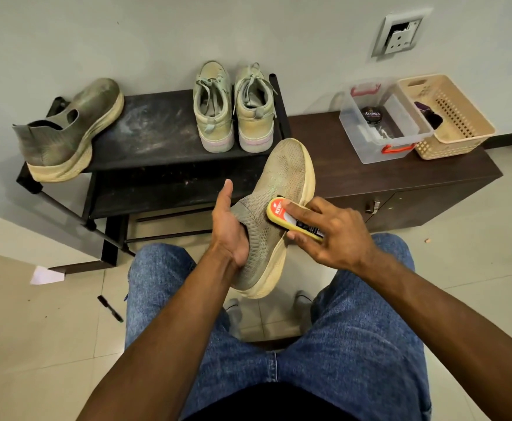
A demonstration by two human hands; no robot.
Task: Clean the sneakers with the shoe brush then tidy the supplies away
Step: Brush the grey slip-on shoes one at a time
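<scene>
Seated person cleaning a knit slip-on sneaker (pixel 279 189). The left hand (pixel 228 229) forms a grip grasping the sneaker at its collar, fingers tucked into the opening and thumb raised clear. The sneaker is held in the air in front of the black shoe rack (pixel 157 138), above the person's knees; its long axis runs from heel, nearest the body, to toe, which points up and away toward the rack's right end. The right hand (pixel 336 235) grasps the yellow shoe brush (pixel 291 218), index finger laid along its back, pressing it against the sneaker's side just right of the left-hand grip. On the rack: the matching sneaker (pixel 69 132) at its left end, a laced pair (pixel 233 110) at its right. Right of the rack, a dark bench (pixel 324 153) carries a clear box (pixel 382 123) and a beige basket (pixel 449 117).
</scene>
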